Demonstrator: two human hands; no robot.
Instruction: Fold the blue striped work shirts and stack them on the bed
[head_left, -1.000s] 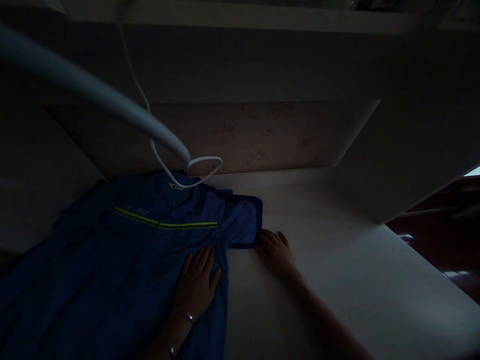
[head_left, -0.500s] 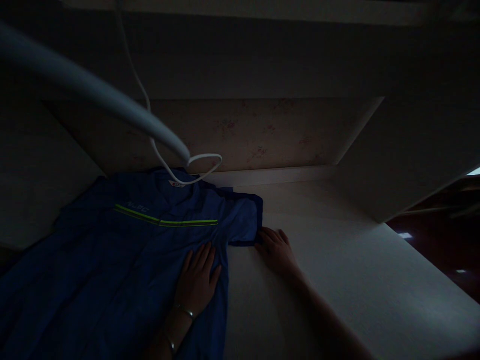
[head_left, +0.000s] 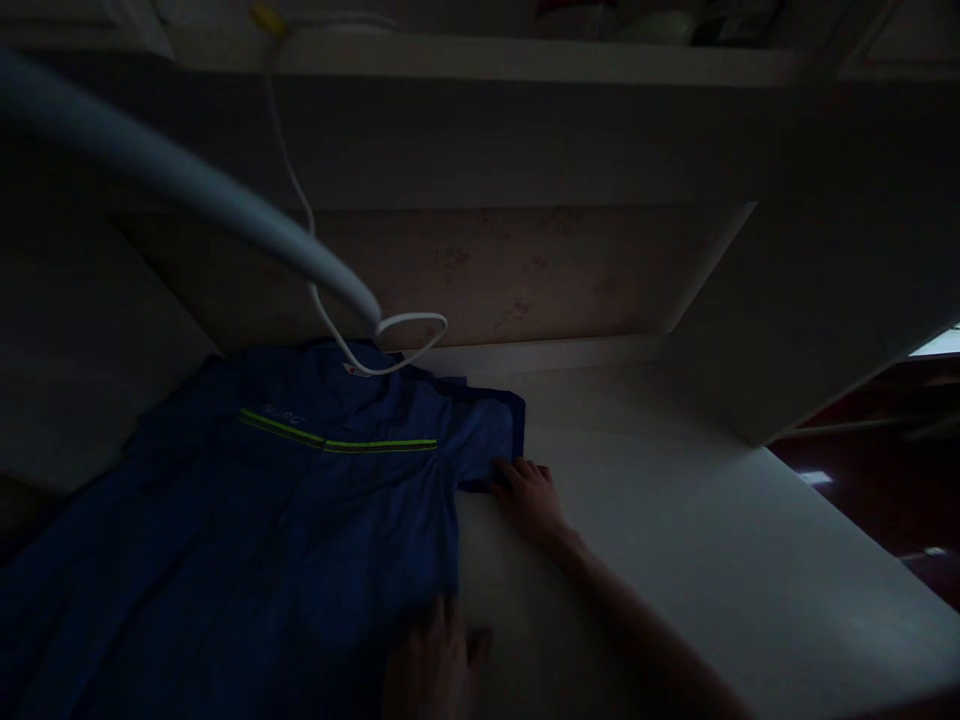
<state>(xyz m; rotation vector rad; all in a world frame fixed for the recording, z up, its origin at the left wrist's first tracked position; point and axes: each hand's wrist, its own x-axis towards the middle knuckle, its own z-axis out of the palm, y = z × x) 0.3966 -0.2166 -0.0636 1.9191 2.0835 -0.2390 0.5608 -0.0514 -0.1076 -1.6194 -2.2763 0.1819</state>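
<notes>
You are drawing your open left hand (head_left: 435, 665) from the blue shirt's (head_left: 360, 520) chest down to its side edge, apparently leaving your right hand (head_left: 531, 500) alone steadying the sleeve (head_left: 480, 440) corner; whether it's pinching, I cannot tell. The shirt is lying spread on the tabletop (head_left: 675, 520).

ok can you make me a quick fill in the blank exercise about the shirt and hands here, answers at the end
A yellow-green stripe crosses the ____ shirt.
The right hand touches the end of the shirt's short ____.
The left hand shows at the picture's ____ edge.
The looped cord is coloured ____.

Missing words: blue; sleeve; bottom; white.
</notes>
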